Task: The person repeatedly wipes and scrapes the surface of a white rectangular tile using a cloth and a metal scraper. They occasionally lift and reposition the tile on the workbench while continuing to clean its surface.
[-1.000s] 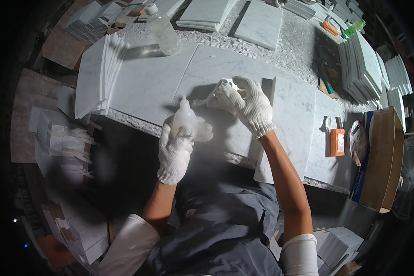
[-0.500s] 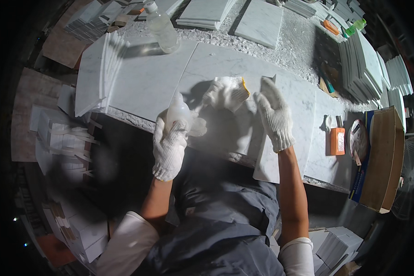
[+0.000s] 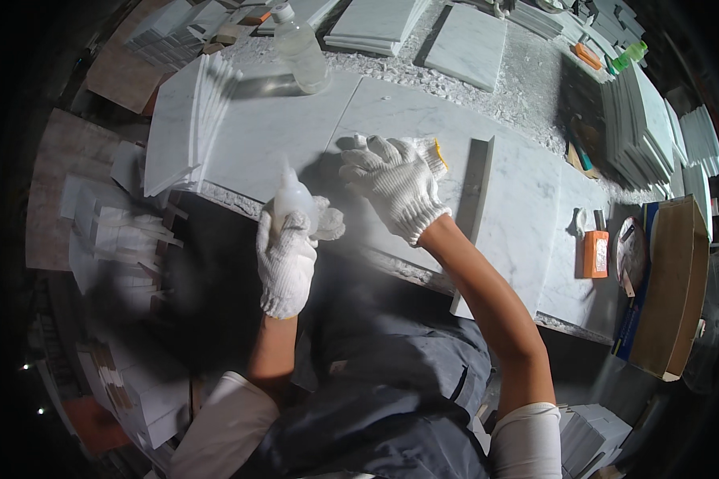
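Observation:
My left hand (image 3: 286, 263), in a white knitted glove, is wrapped round a small translucent squeeze bottle (image 3: 294, 198) with its pointed nozzle up, over the front edge of the table. My gloved right hand (image 3: 395, 184) reaches left across the pale marble slab (image 3: 411, 116), palm down with fingers stretched out and a little apart. Under and beyond it lies a loose white glove (image 3: 433, 152) with a yellow cuff edge, mostly hidden; whether the fingers press on it I cannot tell. Another marble piece (image 3: 511, 207) lies to the right of this hand.
A clear plastic bottle (image 3: 302, 60) stands at the back left beside upright leaning tiles (image 3: 188, 120). Stacked tiles (image 3: 635, 120) rise at the right, near an orange block-shaped object (image 3: 595, 254) and an open cardboard box (image 3: 667, 287). White rubble (image 3: 407, 76) covers the table behind the slabs.
My right hand has moved left from beside the marble piece to over the loose glove. My left hand still holds the squeeze bottle, slightly more to the left.

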Available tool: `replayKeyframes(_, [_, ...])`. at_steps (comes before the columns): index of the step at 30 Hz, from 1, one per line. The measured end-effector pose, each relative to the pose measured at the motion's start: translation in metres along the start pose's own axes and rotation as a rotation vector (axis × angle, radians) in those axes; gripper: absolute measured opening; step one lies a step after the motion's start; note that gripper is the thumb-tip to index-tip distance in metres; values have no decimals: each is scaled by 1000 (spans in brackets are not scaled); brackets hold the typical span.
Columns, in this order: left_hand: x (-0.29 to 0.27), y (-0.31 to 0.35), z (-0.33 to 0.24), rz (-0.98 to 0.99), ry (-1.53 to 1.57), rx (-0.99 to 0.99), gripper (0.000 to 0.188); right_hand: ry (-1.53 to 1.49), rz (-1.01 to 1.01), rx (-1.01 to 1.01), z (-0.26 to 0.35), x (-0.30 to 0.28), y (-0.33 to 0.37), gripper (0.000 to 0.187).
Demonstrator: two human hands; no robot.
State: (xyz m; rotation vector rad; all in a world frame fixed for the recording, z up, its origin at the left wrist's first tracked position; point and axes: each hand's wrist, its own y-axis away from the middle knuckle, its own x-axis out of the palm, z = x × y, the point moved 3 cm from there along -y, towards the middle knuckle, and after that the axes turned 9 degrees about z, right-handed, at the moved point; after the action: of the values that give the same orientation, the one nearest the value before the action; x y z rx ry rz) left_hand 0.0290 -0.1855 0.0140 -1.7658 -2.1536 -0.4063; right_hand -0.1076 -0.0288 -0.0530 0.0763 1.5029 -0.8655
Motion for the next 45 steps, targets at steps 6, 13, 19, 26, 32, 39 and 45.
replayKeyframes(6, [2, 4, 10, 36, 36, -120, 51, -686, 13, 340, 2, -14, -19, 29])
replayKeyframes(13, [50, -1, 7, 149, -67, -142, 55, -892, -48, 760, -11, -156, 11, 41])
replayKeyframes(19, [103, 3, 21, 348, -65, -203, 46, -1244, -373, 1123, 3, -172, 74, 47])
replayKeyframes(26, [139, 24, 34, 500, -98, -197, 42, -1571, -702, 970, 40, -179, 96, 28])
replayKeyframes(32, [142, 25, 46, 504, -425, -171, 43, -1566, -751, 1014, 48, -180, 110, 36])
replayKeyframes(39, [138, 28, 53, 539, -688, -72, 39, -1546, -640, 919, 51, -171, 125, 39])
replayKeyframes(45, [136, 30, 58, 595, -467, -65, 44, -1652, -650, 918, 56, -172, 136, 30])
